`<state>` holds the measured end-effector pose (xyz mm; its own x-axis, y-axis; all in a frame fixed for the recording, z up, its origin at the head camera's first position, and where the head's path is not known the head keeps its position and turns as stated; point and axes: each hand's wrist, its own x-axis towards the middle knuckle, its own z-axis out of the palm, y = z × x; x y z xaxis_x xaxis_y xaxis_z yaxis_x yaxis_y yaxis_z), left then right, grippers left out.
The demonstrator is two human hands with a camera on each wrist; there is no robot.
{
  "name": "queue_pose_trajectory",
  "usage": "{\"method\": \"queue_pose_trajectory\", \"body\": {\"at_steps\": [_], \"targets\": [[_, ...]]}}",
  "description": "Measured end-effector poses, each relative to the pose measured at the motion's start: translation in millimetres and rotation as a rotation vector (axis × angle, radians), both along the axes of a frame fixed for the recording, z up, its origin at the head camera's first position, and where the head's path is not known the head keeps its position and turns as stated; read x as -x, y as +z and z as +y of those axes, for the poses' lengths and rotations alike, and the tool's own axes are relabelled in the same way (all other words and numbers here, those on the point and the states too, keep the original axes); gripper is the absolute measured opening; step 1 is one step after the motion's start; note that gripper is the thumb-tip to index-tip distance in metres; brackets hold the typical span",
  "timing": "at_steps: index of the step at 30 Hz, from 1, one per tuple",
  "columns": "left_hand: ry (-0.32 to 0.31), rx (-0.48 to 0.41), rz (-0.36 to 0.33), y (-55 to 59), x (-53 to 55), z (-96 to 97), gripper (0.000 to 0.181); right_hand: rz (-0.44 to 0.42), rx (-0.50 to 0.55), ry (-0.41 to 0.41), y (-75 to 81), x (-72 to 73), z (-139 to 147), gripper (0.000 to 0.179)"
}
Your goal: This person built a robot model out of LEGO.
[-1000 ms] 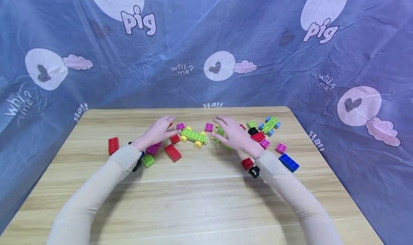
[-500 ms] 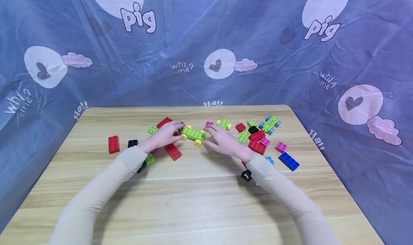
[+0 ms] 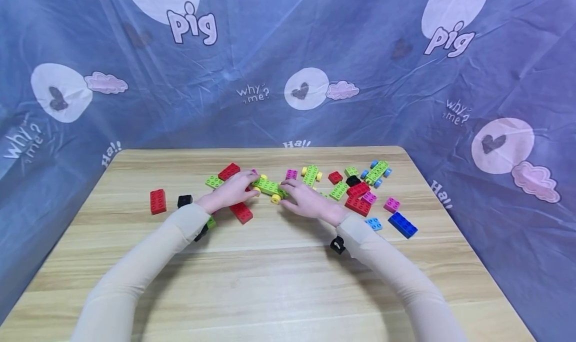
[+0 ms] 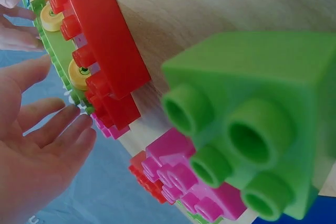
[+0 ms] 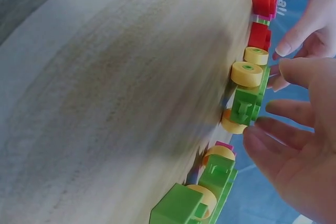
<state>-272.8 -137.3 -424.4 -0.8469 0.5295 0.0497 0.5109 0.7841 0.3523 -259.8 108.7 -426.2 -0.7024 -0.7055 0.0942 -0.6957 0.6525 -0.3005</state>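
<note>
1. The left grip (image 3: 229, 191) and the right grip (image 3: 302, 198) are both with fingers apart and softly bent; neither one is clamped on anything. The thumb of each stands away from the other fingers.
2. Between them is the green car base (image 3: 268, 186) with yellow wheels, standing on its wheels. The left fingers are at its left end, the right fingers at its right end. If the fingertips already touch it, I cannot tell surely.
3. What has changed: the right grip has come inward, and its fingertips now overlap the right end of this base in the head view. I judge from this that the work is now centred on this one piece, with a hand at each end, but it is not yet held.
4. Just beside the left grip, on the near side, lies a red brick (image 3: 241, 212). Behind the right grip are a pink brick (image 3: 291, 174) and a second yellow-wheeled base (image 3: 310, 176).
5. Farther right are a base with blue wheels (image 3: 377, 173) and a dark blue brick (image 3: 402, 225); well apart at left, another red brick (image 3: 157, 202).
6. All these rest on the wooden counter (image 3: 270, 282), before a blue printed cloth (image 3: 270, 37).
</note>
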Motion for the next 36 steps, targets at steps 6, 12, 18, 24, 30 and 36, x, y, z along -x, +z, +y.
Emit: {"method": "queue_pose_trajectory", "body": {"at_steps": [6, 12, 18, 24, 30, 36], "targets": [[-0.016, 0.007, 0.004, -0.3, 0.8, 0.4, 0.047, 0.025, -0.016, 0.012, -2.7, 0.5, 1.4, 0.045], [-0.026, -0.004, -0.006, 1.4, 1.1, 2.5, 0.044, 0.043, -0.003, 0.036, -2.3, 0.2, 5.3, 0.038], [-0.064, -0.019, 0.027, 1.8, 0.3, 5.0, 0.041, 0.036, 0.004, 0.049, -0.1, -2.1, 8.4, 0.029], [-0.095, 0.0, 0.057, 2.9, -1.8, 7.3, 0.042, 0.033, 0.011, 0.061, -1.0, -2.9, 10.6, 0.03], [-0.112, 0.035, 0.063, 1.3, -2.9, 9.1, 0.042, 0.052, 0.024, 0.075, -1.1, -4.1, 12.5, 0.031], [-0.102, 0.047, -0.001, -2.1, -1.5, 11.7, 0.044, 0.046, 0.031, 0.075, -1.8, -4.6, 13.8, 0.032]]}}
